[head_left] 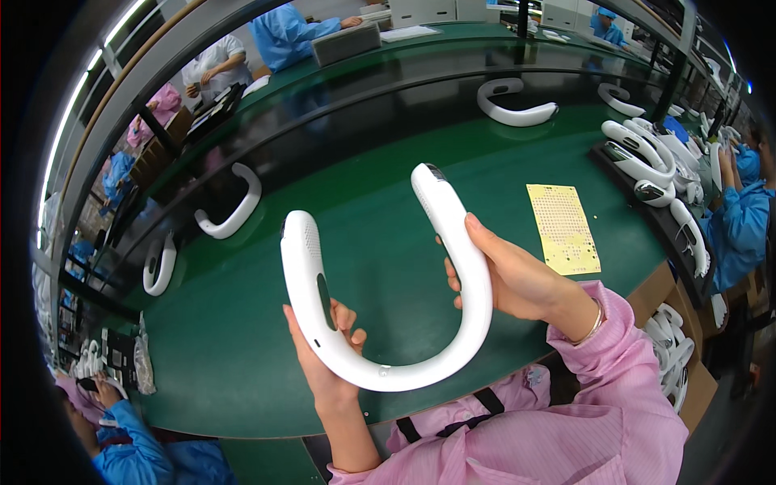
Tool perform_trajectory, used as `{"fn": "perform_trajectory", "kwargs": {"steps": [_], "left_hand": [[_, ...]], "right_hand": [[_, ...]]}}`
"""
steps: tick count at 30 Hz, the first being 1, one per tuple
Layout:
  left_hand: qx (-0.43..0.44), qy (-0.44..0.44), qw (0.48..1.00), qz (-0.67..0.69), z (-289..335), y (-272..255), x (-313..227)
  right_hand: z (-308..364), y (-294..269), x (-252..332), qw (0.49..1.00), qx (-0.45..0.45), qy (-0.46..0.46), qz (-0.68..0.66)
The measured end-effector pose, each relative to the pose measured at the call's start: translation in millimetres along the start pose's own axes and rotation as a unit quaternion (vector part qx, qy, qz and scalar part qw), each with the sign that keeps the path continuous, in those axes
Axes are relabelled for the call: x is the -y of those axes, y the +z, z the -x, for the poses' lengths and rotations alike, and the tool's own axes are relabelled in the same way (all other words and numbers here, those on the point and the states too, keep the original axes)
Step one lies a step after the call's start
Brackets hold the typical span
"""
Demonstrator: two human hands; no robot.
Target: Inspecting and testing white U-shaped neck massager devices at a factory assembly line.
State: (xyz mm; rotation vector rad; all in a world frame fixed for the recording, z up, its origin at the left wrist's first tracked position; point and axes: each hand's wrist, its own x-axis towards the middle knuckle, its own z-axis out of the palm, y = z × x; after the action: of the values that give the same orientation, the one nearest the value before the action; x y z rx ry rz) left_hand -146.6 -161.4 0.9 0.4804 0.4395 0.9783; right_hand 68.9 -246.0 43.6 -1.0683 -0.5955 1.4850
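A white U-shaped neck fan (420, 373) is held up over the green bench, its two ends pointing away from me. Small perforated vents show near its tips, and a dark oval panel sits on the inner side of its left arm. My left hand (330, 356) is closed round the lower left part, fingers coming through on the inside. On the other arm, my right hand (509, 271) grips with the thumb on top and the fingertips curled underneath. A yellow sheet with rows of small marks (563, 229) lies on the bench to the right of my right hand.
More neck fans lie on the green bench (218, 339): one at the left (234, 214), another at the back (517, 113). A dark tray (622, 174) heaped with fans stands at the right, above a cardboard box (695, 380). Co-workers in blue sit at both sides.
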Motion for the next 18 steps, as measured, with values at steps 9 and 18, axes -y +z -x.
{"fn": "perform_trajectory", "kwargs": {"steps": [9,18], "left_hand": [[-0.070,0.011,0.997,0.012,-20,-14,-4],[-0.088,0.099,0.991,0.033,-25,-38,2]], "right_hand": [[-32,12,-10,0.998,-0.055,-0.019,0.015],[-53,10,-48,0.977,0.173,0.028,-0.123]]}}
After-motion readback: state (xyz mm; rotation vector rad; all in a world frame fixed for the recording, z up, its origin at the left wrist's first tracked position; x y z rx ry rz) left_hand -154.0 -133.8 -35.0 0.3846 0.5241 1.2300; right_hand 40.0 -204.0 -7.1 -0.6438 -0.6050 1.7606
